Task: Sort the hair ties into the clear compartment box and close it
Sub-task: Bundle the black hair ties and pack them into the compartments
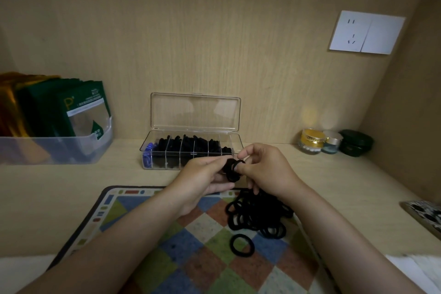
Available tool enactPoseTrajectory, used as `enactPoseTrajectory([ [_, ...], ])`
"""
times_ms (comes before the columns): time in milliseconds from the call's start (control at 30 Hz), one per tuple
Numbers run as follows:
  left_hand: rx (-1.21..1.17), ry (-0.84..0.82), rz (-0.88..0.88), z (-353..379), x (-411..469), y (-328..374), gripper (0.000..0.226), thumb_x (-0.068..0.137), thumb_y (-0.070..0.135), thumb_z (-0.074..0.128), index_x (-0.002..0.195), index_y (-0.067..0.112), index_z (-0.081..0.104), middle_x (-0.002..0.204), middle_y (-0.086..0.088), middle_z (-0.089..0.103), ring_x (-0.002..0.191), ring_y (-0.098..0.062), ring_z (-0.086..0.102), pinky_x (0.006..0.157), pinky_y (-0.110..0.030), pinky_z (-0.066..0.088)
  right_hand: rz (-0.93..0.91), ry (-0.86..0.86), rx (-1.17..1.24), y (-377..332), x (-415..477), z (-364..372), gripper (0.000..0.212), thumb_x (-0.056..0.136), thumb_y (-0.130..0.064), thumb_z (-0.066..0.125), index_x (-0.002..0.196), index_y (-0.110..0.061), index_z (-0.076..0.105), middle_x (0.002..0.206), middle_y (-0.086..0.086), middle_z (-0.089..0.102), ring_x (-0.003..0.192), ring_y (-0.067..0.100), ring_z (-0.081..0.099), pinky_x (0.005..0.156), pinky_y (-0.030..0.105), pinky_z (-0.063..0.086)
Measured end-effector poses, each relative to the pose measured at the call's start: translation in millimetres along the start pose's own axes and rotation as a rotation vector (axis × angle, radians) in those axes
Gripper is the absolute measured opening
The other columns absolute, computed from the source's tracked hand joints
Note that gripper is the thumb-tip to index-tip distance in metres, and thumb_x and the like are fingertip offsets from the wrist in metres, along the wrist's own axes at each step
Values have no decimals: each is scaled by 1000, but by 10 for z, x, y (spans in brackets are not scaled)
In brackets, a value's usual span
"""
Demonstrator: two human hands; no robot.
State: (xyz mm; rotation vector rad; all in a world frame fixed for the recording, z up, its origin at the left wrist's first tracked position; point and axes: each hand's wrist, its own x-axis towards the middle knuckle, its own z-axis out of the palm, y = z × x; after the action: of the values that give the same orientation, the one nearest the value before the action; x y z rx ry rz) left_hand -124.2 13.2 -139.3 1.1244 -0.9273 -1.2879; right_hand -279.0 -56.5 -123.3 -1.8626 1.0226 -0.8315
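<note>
The clear compartment box (152, 148) stands open against the back wall, its lid (195, 112) upright. Most compartments hold black hair ties; the leftmost holds blue ones (148, 153). My left hand (202, 181) and my right hand (265, 169) meet just in front of the box, both pinching a small bunch of black hair ties (231, 170). A pile of black hair ties (257, 215) lies on the checkered mat under my right wrist. One single tie (241, 245) lies apart, nearer to me.
A checkered mat (181, 246) covers the desk's near middle. A clear bin of green and gold packets (55, 126) stands at the left. Small jars (331, 142) sit at the right back; a patterned object (424, 216) lies at the right edge.
</note>
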Motion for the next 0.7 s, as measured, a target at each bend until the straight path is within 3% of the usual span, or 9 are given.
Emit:
enactPoseTrajectory([
  [100,83,-45,42,-6,-16,14,29,96,21,62,123,14,68,114,-1,72,100,-11,72,88,-34,59,-47,40,-102,24,1,-6,21,82,-7,72,92,-20,59,62,5,63,44,23,59,38,27,44],
  [267,214,29,70,-30,3,-37,30,95,10,63,124,16,66,109,9,67,93,-7,73,82,-27,60,-166,6,-265,13,-29,-27,22,80,-22,78,95,-28,62,76,1,69,46,2,55,50,24,48],
  [400,270,111,76,-70,31,-44,26,97,10,60,121,15,69,115,-5,71,90,-10,74,78,-26,61,-121,-73,-179,-9,-33,-104,27,82,-30,79,102,-30,61,76,-2,72,49,5,60,59,28,50],
  [500,275,140,74,-87,30,-33,26,96,8,60,120,13,69,114,-11,70,88,-12,75,74,-23,60,-125,-94,-153,-22,-16,-250,19,85,-21,77,97,-29,66,75,-6,70,53,3,59,59,24,49],
  [600,296,155,79,-104,31,-32,26,96,9,61,121,13,69,115,-8,70,89,-13,75,78,-27,61,-140,-232,-254,-53,-51,-406,15,86,-10,74,88,-24,76,76,-13,71,64,-5,60,66,13,45],
  [700,332,159,78,-103,25,-43,28,96,10,61,123,12,68,116,-4,70,90,-15,75,78,-27,61,-96,-385,-449,-54,-87,-473,21,82,-17,79,98,-30,77,95,-10,72,83,0,64,75,14,47],
])
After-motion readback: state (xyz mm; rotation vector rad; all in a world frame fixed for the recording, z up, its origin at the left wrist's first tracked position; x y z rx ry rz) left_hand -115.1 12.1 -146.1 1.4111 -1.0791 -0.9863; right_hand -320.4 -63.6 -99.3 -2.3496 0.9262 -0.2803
